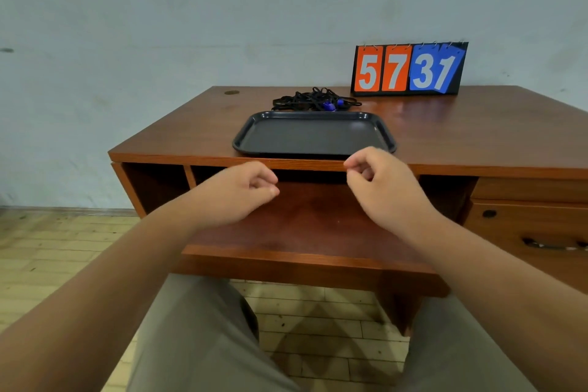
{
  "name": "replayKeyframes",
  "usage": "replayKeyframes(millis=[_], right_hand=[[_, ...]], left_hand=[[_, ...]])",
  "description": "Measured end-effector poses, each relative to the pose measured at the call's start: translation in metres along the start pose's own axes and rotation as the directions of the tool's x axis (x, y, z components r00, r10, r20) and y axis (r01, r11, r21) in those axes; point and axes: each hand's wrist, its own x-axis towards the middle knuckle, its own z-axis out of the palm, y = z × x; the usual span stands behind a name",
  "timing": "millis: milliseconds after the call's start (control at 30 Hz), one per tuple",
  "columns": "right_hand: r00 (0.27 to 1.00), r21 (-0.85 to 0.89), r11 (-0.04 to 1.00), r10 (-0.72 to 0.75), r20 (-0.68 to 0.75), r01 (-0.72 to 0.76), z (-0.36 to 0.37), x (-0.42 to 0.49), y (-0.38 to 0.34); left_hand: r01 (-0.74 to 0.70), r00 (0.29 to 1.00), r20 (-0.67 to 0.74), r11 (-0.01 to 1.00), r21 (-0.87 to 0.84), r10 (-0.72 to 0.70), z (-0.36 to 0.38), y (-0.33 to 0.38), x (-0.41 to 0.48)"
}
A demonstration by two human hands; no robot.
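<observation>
Both hands hover in front of the worktop [461, 127] edge, above the pull-out shelf [318, 223]. The left hand [241, 191] and the right hand [378, 178] have the fingers curled in, thumb close to forefinger. Each grip seems to hold nothing, although a very thin thing would be hard to see here. The black tray [305, 137] lies flat near the front edge, just beyond the hands, probably so it is easy to reach. The tangled black cords [313, 100] lie just behind it, perhaps waiting to go in. A number board [409, 70] stands at the back.
</observation>
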Motion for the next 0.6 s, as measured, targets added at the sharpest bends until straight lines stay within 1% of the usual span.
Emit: replayKeyframes(millis=[67, 133, 200, 267, 333, 433, 533, 600], right_hand=[[0.987, -0.042, 0.999, -0.010, 0.159, 0.017, 0.007, -0.012, 0.004], [0.948, -0.061, 0.998, 0.004, 0.319, 0.016, 0.012, -0.023, 0.010], [0.875, -0.098, 0.995, 0.021, 0.483, 0.030, 0.016, -0.032, 0.015], [0.803, -0.170, 0.981, 0.028, 0.595, 0.092, 0.019, -0.038, 0.022], [0.771, -0.224, 0.963, 0.026, 0.636, 0.152, 0.020, -0.038, 0.025], [0.756, -0.277, 0.932, 0.003, 0.654, 0.236, 0.024, -0.030, 0.028], [0.783, -0.280, 0.925, -0.031, 0.622, 0.259, 0.029, -0.024, 0.031], [0.805, -0.257, 0.932, -0.055, 0.591, 0.253, 0.033, -0.021, 0.033]], left_hand=[[0.002, 0.989, 0.147, 1.000, 0.026, -0.006, 0.007, -0.008, -0.008], [0.008, 0.960, 0.280, 0.997, 0.082, -0.031, 0.013, -0.016, -0.014], [-0.007, 0.923, 0.378, 0.981, 0.196, -0.069, 0.018, -0.022, -0.018], [-0.023, 0.913, 0.398, 0.964, 0.264, -0.087, 0.021, -0.028, -0.018], [-0.030, 0.922, 0.379, 0.963, 0.269, -0.077, 0.025, -0.031, -0.018], [-0.040, 0.949, 0.312, 0.962, 0.269, -0.048, 0.033, -0.035, -0.014], [-0.037, 0.970, 0.242, 0.972, 0.234, -0.021, 0.040, -0.037, -0.009], [-0.044, 0.983, 0.185, 0.985, 0.168, 0.012, 0.045, -0.038, -0.005]])
